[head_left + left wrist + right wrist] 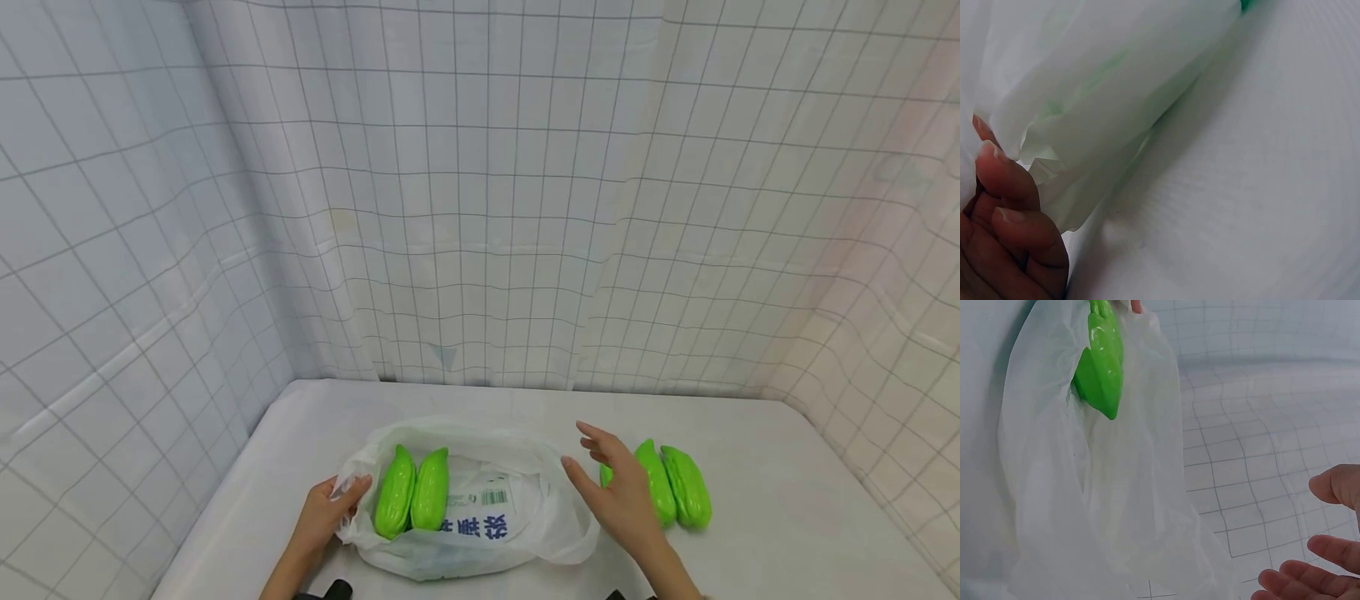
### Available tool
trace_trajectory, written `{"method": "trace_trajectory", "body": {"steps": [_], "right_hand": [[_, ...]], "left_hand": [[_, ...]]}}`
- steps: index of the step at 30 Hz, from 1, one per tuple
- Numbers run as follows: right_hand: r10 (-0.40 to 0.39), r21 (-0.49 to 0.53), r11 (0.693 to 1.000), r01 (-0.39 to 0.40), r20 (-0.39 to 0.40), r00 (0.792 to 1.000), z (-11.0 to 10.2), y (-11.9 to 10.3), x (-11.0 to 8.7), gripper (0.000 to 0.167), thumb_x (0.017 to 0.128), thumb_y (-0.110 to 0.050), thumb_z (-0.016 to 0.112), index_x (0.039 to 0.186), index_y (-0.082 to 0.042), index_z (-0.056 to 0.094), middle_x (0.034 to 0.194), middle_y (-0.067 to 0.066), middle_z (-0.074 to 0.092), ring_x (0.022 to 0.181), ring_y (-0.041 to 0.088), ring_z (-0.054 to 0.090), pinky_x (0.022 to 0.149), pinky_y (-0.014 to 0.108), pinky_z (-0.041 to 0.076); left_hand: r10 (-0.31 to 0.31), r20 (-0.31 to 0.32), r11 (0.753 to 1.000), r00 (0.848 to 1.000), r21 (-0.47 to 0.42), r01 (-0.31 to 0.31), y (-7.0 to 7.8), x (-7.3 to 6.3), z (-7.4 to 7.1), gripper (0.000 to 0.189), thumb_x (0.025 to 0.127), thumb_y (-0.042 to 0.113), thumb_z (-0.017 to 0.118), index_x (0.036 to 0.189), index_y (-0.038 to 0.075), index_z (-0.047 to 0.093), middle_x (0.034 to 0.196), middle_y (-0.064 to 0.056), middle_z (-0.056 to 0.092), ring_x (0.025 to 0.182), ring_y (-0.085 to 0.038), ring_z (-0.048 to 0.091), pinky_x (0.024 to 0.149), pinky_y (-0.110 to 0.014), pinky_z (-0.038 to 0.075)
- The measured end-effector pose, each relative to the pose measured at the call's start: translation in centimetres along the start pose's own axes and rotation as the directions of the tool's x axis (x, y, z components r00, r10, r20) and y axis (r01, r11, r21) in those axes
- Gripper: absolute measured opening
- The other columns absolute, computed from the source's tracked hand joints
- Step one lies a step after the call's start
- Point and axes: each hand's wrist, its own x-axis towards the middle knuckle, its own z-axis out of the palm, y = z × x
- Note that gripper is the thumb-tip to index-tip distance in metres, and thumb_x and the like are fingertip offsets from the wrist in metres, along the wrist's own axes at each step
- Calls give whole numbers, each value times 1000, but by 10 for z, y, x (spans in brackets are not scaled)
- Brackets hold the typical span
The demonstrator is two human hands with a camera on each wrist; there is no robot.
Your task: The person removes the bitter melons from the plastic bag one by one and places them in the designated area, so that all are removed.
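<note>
A white translucent plastic bag [558,521] lies with its mouth spread open, blue printing and a barcode showing inside. Two shiny bright green bitter melons [395,493] lie side by side at its left end. My left hand [322,518] pinches the bag's left rim between thumb and fingers; the left wrist view shows curled fingers [1013,181] at the crumpled plastic. Just past the bag's right end hovers my right hand [622,500], fingers spread and holding nothing. Right beside it are more bitter melons [686,487], one mostly hidden behind this hand.
The bag and bitter melons rest on a white-covered table [772,475]. A white curtain with a dark grid [480,208] hangs behind the table and along both sides.
</note>
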Motion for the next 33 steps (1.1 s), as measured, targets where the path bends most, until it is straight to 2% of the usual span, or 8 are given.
{"method": "trace_trajectory", "body": {"steps": [8, 13, 19, 22, 26, 29, 33], "right_hand": [[26, -5, 1000, -26, 117, 993, 10, -9, 8, 47, 84, -23, 75, 126, -11, 58, 122, 5, 60, 104, 20, 61, 83, 39, 49], [34, -15, 999, -31, 190, 981, 17, -13, 13, 47, 84, -25, 74, 125, -8, 58, 123, 3, 59, 104, 20, 59, 84, 40, 48], [32, 4, 999, -34, 257, 966, 25, -20, 18, 44, 86, -31, 72, 124, -12, 59, 121, 1, 59, 104, 21, 59, 84, 42, 48], [36, 12, 999, -42, 311, 950, 29, -21, 21, 47, 87, -37, 69, 124, -11, 58, 122, 3, 59, 105, 22, 58, 84, 43, 48], [32, 39, 998, -51, 400, 916, 35, -23, 24, 50, 89, -42, 65, 126, -9, 56, 123, 6, 58, 107, 26, 57, 84, 45, 47], [23, 60, 997, -56, 453, 891, 40, -25, 27, 50, 90, -40, 64, 127, -7, 55, 124, 8, 57, 108, 29, 56, 84, 46, 47], [6, 60, 997, -41, 495, 869, 47, -28, 30, 51, 91, -38, 64, 127, -3, 55, 124, 10, 57, 107, 30, 57, 83, 45, 47]], "left_hand": [[-4, 5, 1000, 1000, -2, 4, 0, 0, 0, 33, 90, 26, 67, 70, 7, 50, 57, -2, 46, 50, -13, 46, 48, -26, 41], [14, 2, 1000, 1000, -4, -14, 0, -2, 0, 34, 89, 27, 68, 70, 6, 50, 57, -2, 46, 49, -13, 46, 47, -26, 41], [2, -2, 1000, 1000, -5, -2, 0, 0, 0, 34, 89, 28, 68, 70, 6, 50, 57, -2, 47, 49, -13, 47, 47, -26, 41], [0, -1, 1000, 1000, -6, 0, 1, 0, 0, 34, 89, 28, 68, 70, 6, 50, 57, -2, 47, 49, -13, 47, 47, -26, 41], [4, 1, 1000, 1000, -3, -4, 2, -2, 0, 34, 89, 30, 68, 70, 6, 50, 57, -2, 47, 49, -13, 47, 47, -26, 41], [10, 1, 1000, 1000, -3, -10, 3, -3, 1, 35, 89, 30, 68, 70, 6, 50, 57, -2, 47, 50, -13, 47, 47, -26, 41], [12, -7, 1000, 1000, 1, -12, 2, -4, 1, 35, 88, 31, 68, 70, 6, 51, 57, -1, 47, 50, -13, 47, 47, -26, 41]]}}
